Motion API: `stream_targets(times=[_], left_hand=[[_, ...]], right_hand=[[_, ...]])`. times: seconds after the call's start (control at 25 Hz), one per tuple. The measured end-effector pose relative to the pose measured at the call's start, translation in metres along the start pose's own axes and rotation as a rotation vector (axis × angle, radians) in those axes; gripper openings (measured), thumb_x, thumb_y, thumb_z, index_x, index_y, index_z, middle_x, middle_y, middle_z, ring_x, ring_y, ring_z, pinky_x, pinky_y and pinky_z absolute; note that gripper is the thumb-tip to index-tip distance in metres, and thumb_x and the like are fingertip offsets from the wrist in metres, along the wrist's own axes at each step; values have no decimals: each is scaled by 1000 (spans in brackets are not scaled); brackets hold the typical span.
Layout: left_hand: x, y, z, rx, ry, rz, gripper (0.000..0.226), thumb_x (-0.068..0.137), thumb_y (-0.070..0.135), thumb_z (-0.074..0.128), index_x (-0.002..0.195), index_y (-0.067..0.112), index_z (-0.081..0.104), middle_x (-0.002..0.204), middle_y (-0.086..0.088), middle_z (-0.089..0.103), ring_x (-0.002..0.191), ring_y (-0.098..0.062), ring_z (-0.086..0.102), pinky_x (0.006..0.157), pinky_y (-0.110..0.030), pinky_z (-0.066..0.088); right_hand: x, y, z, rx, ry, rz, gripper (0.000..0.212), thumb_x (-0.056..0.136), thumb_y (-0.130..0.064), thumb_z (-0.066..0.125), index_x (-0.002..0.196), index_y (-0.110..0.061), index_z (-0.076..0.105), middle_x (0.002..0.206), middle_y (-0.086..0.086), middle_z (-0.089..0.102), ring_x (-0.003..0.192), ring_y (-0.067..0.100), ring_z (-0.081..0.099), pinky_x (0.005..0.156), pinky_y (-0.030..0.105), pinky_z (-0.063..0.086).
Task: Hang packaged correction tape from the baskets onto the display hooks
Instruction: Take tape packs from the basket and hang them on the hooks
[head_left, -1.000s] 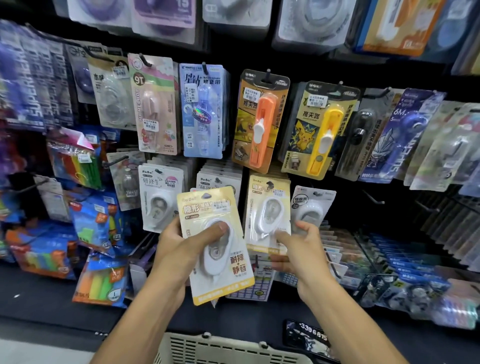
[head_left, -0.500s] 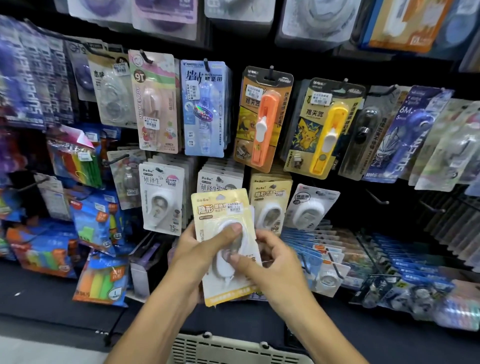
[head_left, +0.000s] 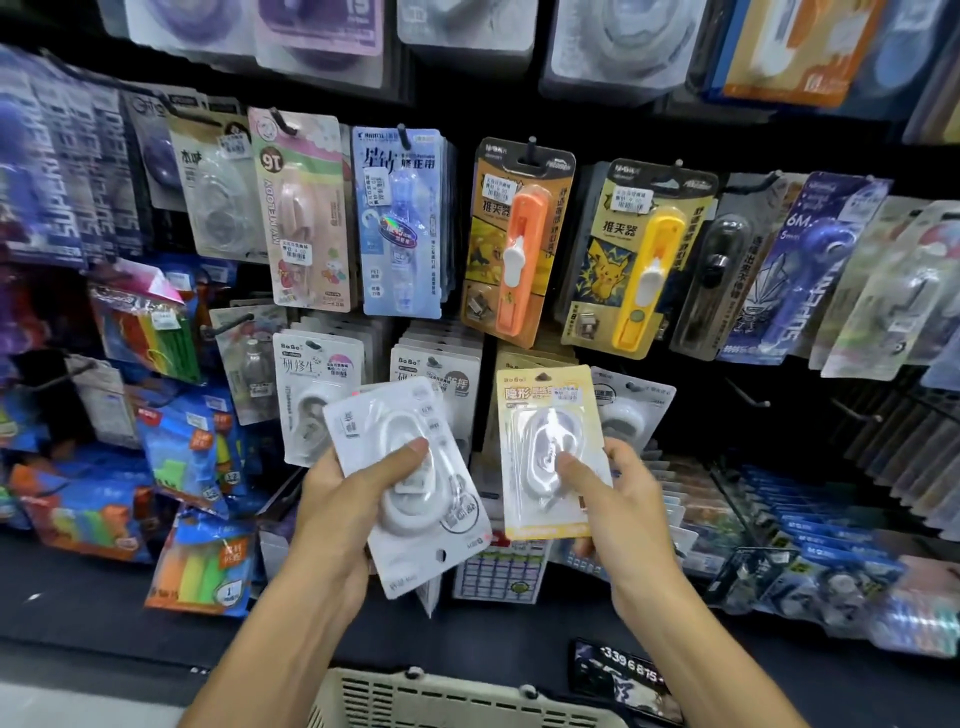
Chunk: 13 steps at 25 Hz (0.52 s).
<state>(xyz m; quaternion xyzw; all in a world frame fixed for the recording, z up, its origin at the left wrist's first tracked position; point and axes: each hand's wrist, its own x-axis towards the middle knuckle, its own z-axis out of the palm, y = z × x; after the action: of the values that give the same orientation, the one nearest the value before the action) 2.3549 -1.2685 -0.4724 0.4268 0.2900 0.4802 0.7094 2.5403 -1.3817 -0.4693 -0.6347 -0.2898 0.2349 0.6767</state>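
A person faces a shop display wall; each hand holds one correction tape pack, two in all. The left hand (head_left: 337, 499) clasps a white pack (head_left: 410, 483), thumb over its blister, tilted with its hang hole low, likely waiting its turn. The right hand (head_left: 618, 499) pinches a yellow pack (head_left: 545, 452) upright, its hole topmost and near the matching yellow stack (head_left: 535, 358), probably to slide onto that hook. One beige basket (head_left: 441, 701) sits below, between the forearms.
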Motion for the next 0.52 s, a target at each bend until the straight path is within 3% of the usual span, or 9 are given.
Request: stream_targets(times=[0.08, 0.16, 0.24, 0.28, 0.32, 0.36, 0.44, 0.52], left_hand=[[0, 3, 0, -9, 0, 26, 52, 61, 19, 84, 111, 16, 71, 101, -10, 80, 85, -30, 78, 64, -41, 64], [-4, 2, 4, 17, -10, 34, 59, 57, 24, 87, 113, 17, 71, 102, -10, 80, 87, -31, 78, 68, -45, 64], [-8, -1, 9, 63, -3, 48, 65, 50, 31, 89, 111, 21, 71, 98, -7, 80, 85, -30, 78, 67, -44, 63], [-9, -2, 10, 90, -5, 60, 64, 47, 34, 90, 108, 23, 71, 95, -5, 81, 82, -27, 79, 63, -40, 63], [-9, -3, 11, 113, -14, 73, 62, 46, 34, 91, 104, 24, 72, 93, -2, 81, 80, -25, 79, 59, -36, 62], [-8, -3, 12, 134, -21, 85, 59, 46, 34, 91, 101, 24, 73, 91, -1, 81, 78, -22, 79, 56, -32, 61], [-8, -5, 14, 176, -47, 78, 59, 45, 36, 92, 99, 23, 73, 90, 0, 81, 77, -20, 79, 56, -26, 59], [-8, -9, 16, 198, -127, 4, 59, 45, 36, 93, 99, 20, 75, 94, -5, 81, 82, -24, 79, 59, -28, 61]], right_hand=[[3, 3, 3, -54, 29, 24, 16, 92, -37, 70, 106, -38, 61, 102, -1, 74, 63, 15, 63, 46, 25, 42], [11, 2, 11, -29, 38, 134, 35, 93, -31, 70, 122, -31, 51, 113, 4, 68, 66, 23, 69, 47, 29, 50], [11, 6, 16, -199, 44, 177, 55, 94, -28, 68, 140, -30, 38, 132, 0, 59, 101, 28, 69, 75, 42, 60], [6, 10, 15, -365, 64, 75, 58, 93, -33, 68, 142, -33, 36, 137, -8, 55, 116, 23, 62, 90, 43, 55], [-2, 10, 15, -459, 41, -63, 54, 91, -42, 70, 136, -38, 41, 133, -17, 56, 119, 17, 58, 94, 38, 51], [-10, 8, 16, -409, -50, -143, 48, 85, -50, 73, 126, -42, 49, 120, -22, 62, 114, 12, 60, 90, 30, 51], [-23, 5, 20, -228, -331, -85, 43, 74, -55, 81, 110, -41, 60, 98, -13, 70, 96, 13, 68, 75, 24, 55], [-24, 4, 22, -140, -455, -55, 38, 78, -34, 84, 110, -29, 63, 93, -5, 75, 81, 13, 72, 66, 23, 56]])
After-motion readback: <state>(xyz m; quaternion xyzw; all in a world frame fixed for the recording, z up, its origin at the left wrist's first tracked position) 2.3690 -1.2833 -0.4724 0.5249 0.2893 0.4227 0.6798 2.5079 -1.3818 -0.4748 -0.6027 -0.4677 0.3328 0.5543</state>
